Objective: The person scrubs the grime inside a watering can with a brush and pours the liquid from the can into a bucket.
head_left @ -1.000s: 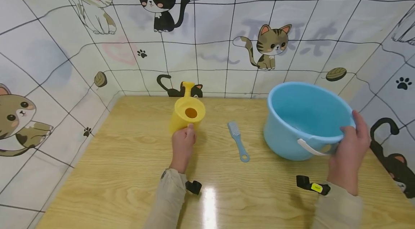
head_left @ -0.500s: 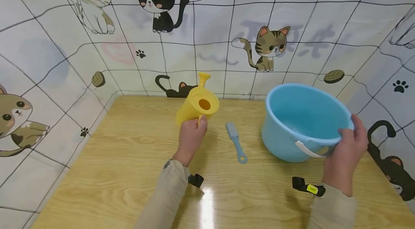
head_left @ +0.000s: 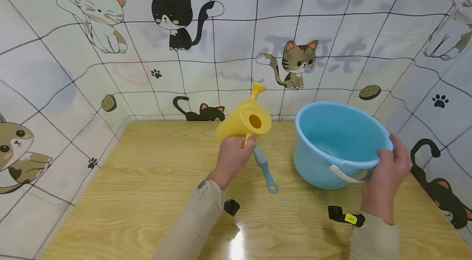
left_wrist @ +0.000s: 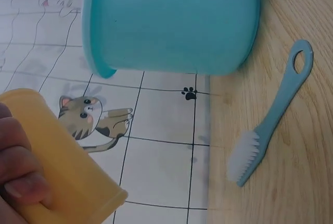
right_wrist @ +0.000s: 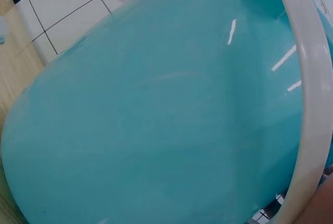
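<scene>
My left hand [head_left: 234, 155] grips the handle of a yellow watering can [head_left: 239, 120], held up off the table and leaning right with its spout [head_left: 257, 90] pointing to the back. In the left wrist view, curled fingers [left_wrist: 21, 156] show beside the can's body. On the right, my right hand [head_left: 385, 176] holds the rim of a light blue bucket [head_left: 313, 163], thumb over the edge. The bucket's white handle [head_left: 344, 175] hangs down its near side. Between can and bucket, a blue brush [head_left: 266, 172] with white bristles lies on the table.
The wooden table [head_left: 147, 194] is enclosed at the back and both sides by a white tiled backdrop [head_left: 236, 39] printed with cartoon cats. Black straps with small camera mounts [head_left: 231, 207] sit at both wrists.
My left hand has carried the watering can to the right, toward the bucket, and tipped it further. The right hand stays on the bucket's rim. The head view has shifted slightly.
</scene>
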A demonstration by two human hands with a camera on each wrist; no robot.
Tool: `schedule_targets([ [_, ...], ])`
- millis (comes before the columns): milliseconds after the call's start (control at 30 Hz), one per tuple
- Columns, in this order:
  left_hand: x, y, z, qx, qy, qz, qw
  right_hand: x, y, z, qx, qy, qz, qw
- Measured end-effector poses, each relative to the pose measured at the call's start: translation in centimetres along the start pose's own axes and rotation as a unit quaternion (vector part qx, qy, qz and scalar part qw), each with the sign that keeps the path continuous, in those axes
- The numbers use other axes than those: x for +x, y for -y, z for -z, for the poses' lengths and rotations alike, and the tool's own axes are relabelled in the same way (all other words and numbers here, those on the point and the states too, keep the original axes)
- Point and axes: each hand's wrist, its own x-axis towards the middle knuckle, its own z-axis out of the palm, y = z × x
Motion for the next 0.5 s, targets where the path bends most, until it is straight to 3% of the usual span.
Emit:
schedule_targets([
  [200, 0.7, -1.2, -0.9, 0.05, 0.003, -0.066, 0.9966, 0.0, -0.2, 0.1, 0.006, 0.001, 0.009, 0.9999],
  [500, 1.5, -2.7, -1.5, 0.079, 0.001, -0.108, 0.991, 0.1, -0.2, -0.1, 0.013, 0.006, 0.005, 0.9999],
])
